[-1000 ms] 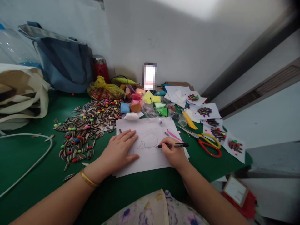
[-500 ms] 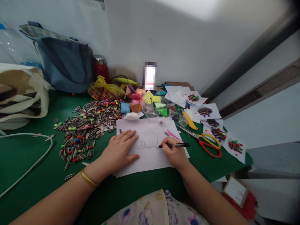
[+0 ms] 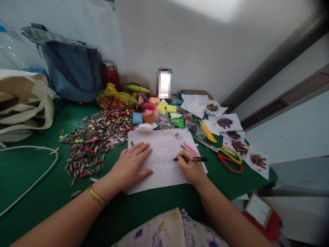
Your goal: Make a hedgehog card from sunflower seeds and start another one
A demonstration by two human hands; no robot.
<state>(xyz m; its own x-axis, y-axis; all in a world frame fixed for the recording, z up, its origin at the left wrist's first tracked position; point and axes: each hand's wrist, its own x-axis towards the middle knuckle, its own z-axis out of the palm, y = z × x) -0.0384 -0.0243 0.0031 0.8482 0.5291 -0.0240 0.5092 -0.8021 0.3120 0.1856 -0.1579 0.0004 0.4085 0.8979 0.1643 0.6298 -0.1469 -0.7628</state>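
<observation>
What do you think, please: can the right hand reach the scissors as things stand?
Probably yes: the scissors lie just right of the right hand, with bare table between, though it holds a pen.

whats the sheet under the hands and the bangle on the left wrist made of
Sheet: thin matte white paper, lying flat, with a drawn outline on it. Bangle: probably polished gold-coloured metal, judging by its yellow sheen; possibly only plated.

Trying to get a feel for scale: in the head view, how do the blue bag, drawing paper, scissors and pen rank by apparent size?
1-2. blue bag and drawing paper: about alike; the bag sits farther back, so I won't rank them.
3. scissors
4. pen
</observation>
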